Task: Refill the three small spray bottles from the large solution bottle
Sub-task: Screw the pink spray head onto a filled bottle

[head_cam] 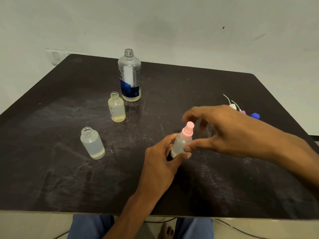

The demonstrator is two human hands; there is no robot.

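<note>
The large solution bottle point(129, 78) stands uncapped at the back of the dark table point(51, 169), with a little yellowish liquid at its bottom. Two small bottles stand open without sprayers: one point(116, 107) just in front of it, one point(92, 143) nearer and to the left. Both hold a shallow layer of liquid. My left hand point(160, 163) grips the third small bottle point(179, 144), tilted, with its pink spray top point(187, 131) on. My right hand point(224, 130) arches over that top, fingers curled, and seems to hold a clear cap point(206, 129) inside them.
Two loose sprayer heads with dip tubes, white point(232, 105) and purple point(243, 112), lie at the right beside a blue cap point(255, 116). A wall runs close behind the table. My knees and a cable on the floor show below the near edge.
</note>
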